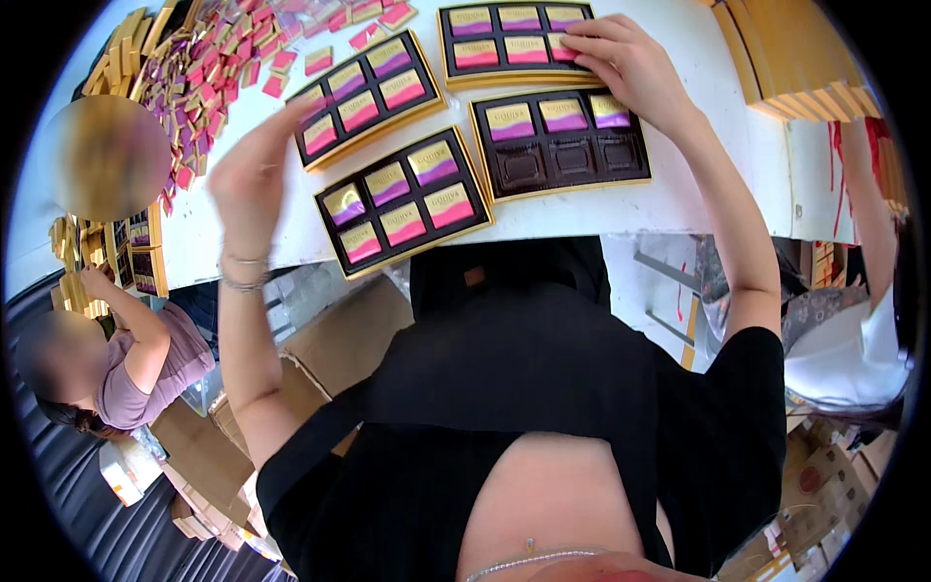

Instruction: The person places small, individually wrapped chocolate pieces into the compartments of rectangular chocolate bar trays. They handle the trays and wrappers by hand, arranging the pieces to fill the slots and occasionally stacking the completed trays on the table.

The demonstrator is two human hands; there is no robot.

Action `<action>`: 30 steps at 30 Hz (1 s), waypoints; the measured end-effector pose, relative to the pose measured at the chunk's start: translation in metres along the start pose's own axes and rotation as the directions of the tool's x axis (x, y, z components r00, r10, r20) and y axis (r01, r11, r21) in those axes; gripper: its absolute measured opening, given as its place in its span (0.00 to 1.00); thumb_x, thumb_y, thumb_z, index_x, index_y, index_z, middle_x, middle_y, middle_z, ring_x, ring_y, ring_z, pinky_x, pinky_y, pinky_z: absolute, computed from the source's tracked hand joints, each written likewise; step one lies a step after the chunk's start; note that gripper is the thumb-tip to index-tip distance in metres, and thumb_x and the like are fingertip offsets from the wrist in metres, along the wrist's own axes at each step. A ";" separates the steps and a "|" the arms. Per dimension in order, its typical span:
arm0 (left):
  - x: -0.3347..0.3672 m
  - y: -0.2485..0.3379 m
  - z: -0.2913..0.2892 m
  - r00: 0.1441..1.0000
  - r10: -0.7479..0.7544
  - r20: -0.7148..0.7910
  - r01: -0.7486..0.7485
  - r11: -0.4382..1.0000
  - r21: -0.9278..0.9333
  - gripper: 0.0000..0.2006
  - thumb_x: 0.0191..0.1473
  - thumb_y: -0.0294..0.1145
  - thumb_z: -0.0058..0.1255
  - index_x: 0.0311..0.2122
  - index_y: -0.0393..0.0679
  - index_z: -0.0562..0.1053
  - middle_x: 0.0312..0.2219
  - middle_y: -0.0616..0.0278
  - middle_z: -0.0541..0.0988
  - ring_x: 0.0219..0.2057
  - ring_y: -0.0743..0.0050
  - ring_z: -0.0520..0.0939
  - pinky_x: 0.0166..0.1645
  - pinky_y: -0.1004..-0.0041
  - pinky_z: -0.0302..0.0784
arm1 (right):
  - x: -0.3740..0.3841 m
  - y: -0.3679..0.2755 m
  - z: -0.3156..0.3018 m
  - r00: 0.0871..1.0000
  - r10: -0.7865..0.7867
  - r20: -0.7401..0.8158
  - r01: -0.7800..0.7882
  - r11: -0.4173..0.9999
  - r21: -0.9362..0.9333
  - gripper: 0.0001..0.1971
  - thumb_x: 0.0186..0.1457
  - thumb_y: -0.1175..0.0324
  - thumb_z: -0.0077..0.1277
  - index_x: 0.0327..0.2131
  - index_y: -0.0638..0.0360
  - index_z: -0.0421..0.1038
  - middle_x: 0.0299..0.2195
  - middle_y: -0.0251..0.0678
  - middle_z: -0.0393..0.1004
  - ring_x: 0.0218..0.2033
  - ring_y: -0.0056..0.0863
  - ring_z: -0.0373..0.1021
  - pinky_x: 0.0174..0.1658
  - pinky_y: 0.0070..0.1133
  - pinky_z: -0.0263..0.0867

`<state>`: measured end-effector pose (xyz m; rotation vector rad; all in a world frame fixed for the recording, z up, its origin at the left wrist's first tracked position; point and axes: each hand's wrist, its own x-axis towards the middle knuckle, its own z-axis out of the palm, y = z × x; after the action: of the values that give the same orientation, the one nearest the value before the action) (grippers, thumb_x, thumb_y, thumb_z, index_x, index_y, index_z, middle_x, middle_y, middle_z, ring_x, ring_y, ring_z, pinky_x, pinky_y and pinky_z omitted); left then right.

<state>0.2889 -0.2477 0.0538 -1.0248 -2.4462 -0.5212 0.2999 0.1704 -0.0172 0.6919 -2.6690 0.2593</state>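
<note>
Four gold-rimmed black trays lie on the white table (679, 58). The near-left tray (402, 201) and the far-left tray (367, 97) are full of wrapped squares with gold, purple and pink bands. My right hand (621, 63) rests with fingertips on a pink wrapped square at the right edge of the far-right tray (512, 44). The near-right tray (560, 141) has three purple squares in its top row and three bare brown pockets below. My left hand (254, 175) is raised and blurred, to the left of the far-left tray; nothing shows in it.
A heap of loose wrapped squares (208, 58) covers the table's far left. Stacked gold box lids (790, 58) stand at the right. A seated person (116, 364) works at lower left beside more trays (141, 257). Cardboard boxes (320, 359) lie under the table.
</note>
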 end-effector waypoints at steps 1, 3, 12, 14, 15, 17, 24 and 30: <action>0.015 0.040 0.012 0.984 0.175 0.007 -0.173 0.976 -0.136 0.17 0.47 0.16 0.53 0.44 0.42 0.78 0.40 0.59 0.83 0.37 0.65 0.85 0.39 0.74 0.81 | 0.004 -0.001 0.000 1.000 -0.026 0.007 0.026 0.999 -0.027 0.15 0.58 0.66 0.54 0.49 0.53 0.76 0.48 0.31 0.76 0.52 0.30 0.68 0.53 0.28 0.67; 0.027 0.079 0.041 0.907 0.414 0.076 -0.380 0.883 -0.275 0.13 0.46 0.20 0.53 0.40 0.40 0.78 0.41 0.59 0.82 0.42 0.65 0.84 0.41 0.74 0.82 | 0.013 -0.020 -0.008 0.992 -0.093 -0.089 0.096 0.995 0.029 0.13 0.54 0.70 0.55 0.44 0.57 0.76 0.42 0.38 0.78 0.44 0.37 0.73 0.49 0.29 0.70; 0.008 0.098 0.078 0.794 0.584 0.172 -0.548 0.809 -0.213 0.13 0.53 0.26 0.52 0.45 0.38 0.77 0.44 0.53 0.81 0.49 0.62 0.81 0.55 0.62 0.77 | -0.010 -0.017 -0.004 0.998 -0.054 -0.015 0.050 0.979 -0.199 0.17 0.57 0.64 0.53 0.50 0.52 0.74 0.52 0.29 0.74 0.58 0.30 0.64 0.60 0.31 0.60; 0.000 0.103 0.080 0.802 0.569 0.183 -0.543 0.822 -0.171 0.13 0.53 0.27 0.51 0.45 0.38 0.77 0.44 0.53 0.81 0.49 0.62 0.81 0.58 0.59 0.75 | -0.006 -0.028 -0.008 0.995 -0.099 -0.030 0.084 0.945 -0.317 0.16 0.57 0.63 0.54 0.48 0.54 0.75 0.50 0.32 0.75 0.57 0.31 0.66 0.60 0.32 0.61; -0.001 0.106 0.081 0.810 0.557 0.182 -0.534 0.830 -0.162 0.14 0.54 0.27 0.51 0.45 0.37 0.77 0.45 0.52 0.81 0.50 0.63 0.80 0.61 0.56 0.71 | -0.006 -0.028 -0.008 0.995 -0.101 0.028 0.104 0.933 -0.345 0.19 0.58 0.61 0.52 0.50 0.58 0.73 0.55 0.29 0.71 0.59 0.30 0.63 0.61 0.32 0.59; -0.004 0.106 0.080 0.821 0.540 0.185 -0.527 0.841 -0.118 0.14 0.53 0.27 0.51 0.46 0.37 0.77 0.45 0.53 0.80 0.51 0.63 0.80 0.62 0.55 0.70 | 0.001 -0.034 -0.015 0.993 -0.070 0.096 0.099 0.930 -0.354 0.19 0.58 0.61 0.52 0.50 0.58 0.72 0.56 0.30 0.71 0.60 0.30 0.63 0.61 0.33 0.59; -0.016 0.115 0.087 0.907 0.399 0.138 -0.388 0.916 -0.101 0.18 0.48 0.35 0.55 0.45 0.39 0.78 0.44 0.56 0.81 0.50 0.65 0.79 0.63 0.49 0.63 | 0.000 -0.041 -0.028 0.961 0.076 0.267 0.054 0.892 -0.448 0.25 0.61 0.56 0.46 0.58 0.59 0.66 0.62 0.33 0.64 0.64 0.32 0.56 0.64 0.37 0.53; -0.017 -0.051 0.014 0.964 -0.257 -0.067 0.264 0.953 0.145 0.17 0.49 0.32 0.61 0.45 0.41 0.76 0.44 0.56 0.80 0.43 0.57 0.80 0.46 0.68 0.78 | -0.003 -0.027 -0.038 0.940 0.114 0.320 -0.097 0.993 -0.069 0.29 0.65 0.57 0.40 0.67 0.51 0.52 0.67 0.35 0.53 0.70 0.39 0.43 0.69 0.38 0.40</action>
<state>0.2590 -0.2837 0.0247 -0.6239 -2.5480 -0.4266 0.3274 0.1584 0.0181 0.6210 -3.0200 0.1104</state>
